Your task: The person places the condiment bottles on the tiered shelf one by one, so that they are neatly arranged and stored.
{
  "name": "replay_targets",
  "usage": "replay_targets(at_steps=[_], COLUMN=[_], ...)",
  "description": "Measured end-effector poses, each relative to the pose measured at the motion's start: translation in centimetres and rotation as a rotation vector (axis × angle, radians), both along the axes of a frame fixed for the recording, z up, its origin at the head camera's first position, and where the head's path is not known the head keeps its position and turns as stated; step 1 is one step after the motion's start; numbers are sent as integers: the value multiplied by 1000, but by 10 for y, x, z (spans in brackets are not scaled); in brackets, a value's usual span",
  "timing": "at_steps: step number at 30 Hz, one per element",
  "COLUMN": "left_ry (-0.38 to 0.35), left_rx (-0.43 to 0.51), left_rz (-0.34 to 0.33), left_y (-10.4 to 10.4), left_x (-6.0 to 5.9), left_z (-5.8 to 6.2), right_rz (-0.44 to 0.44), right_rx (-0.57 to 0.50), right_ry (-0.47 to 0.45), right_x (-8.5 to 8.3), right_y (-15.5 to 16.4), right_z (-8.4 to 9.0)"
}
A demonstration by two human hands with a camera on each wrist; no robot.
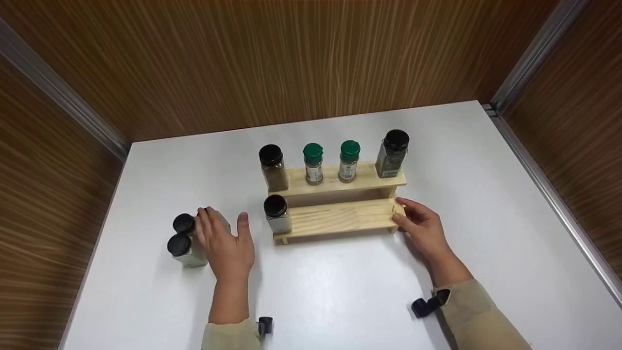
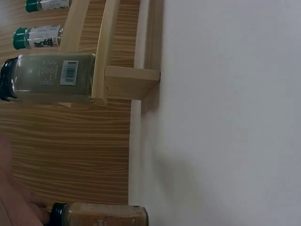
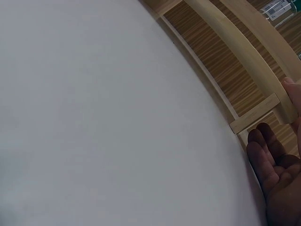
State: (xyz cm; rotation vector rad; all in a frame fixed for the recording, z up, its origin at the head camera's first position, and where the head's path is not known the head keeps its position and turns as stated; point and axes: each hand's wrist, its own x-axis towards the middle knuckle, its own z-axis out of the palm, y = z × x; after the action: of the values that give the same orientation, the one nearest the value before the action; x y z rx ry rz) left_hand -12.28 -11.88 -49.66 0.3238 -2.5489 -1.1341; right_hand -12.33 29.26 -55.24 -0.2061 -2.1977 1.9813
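A two-tier wooden spice rack (image 1: 340,218) stands mid-table. My right hand (image 1: 424,229) holds the right end of its lower shelf, thumb on top; in the right wrist view the other fingers (image 3: 263,160) curl beside the rack's leg. My left hand (image 1: 226,248) is over a black-lidded spice jar (image 2: 106,215) with reddish-brown contents, fingers fairly straight at its lid and thumb spread away. Most of that jar is hidden from above by the hand. Two more black-lidded jars, a front one (image 1: 189,250) and a rear one (image 1: 183,223), stand just left of this hand.
The upper shelf carries a brown-filled jar (image 1: 274,170), two green-capped bottles (image 1: 314,167) and a dark jar (image 1: 391,155). A black-lidded jar (image 1: 278,216) stands at the lower shelf's left end. Wood-grain panels (image 1: 291,63) border the white table (image 1: 335,291) behind and at both sides.
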Motion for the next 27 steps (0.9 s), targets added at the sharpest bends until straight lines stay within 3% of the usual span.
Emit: replay_targets(at_steps=[6,9,16,19,22,27], left_ry=[-45,-24,217,268,238,98], left_rx=[-51,-46,84,126,171,236], left_rz=[-51,-74,-23,2,15,40], left_y=[0,3,4,1,-3,-7], left_x=[6,9,9,5,1,-2], left_z=[8,10,1,-3,-4,-8], right_rz=[3,-4,-2,0,-1,-4], right_rx=[-2,-9,-39,-47,-42,-32], right_ry=[0,-1,1,-1,-3,-8], right_x=[0,1,2,2,1,1], right_y=[2,2,1,0,0,-2], right_z=[1,2,0,0,1,2])
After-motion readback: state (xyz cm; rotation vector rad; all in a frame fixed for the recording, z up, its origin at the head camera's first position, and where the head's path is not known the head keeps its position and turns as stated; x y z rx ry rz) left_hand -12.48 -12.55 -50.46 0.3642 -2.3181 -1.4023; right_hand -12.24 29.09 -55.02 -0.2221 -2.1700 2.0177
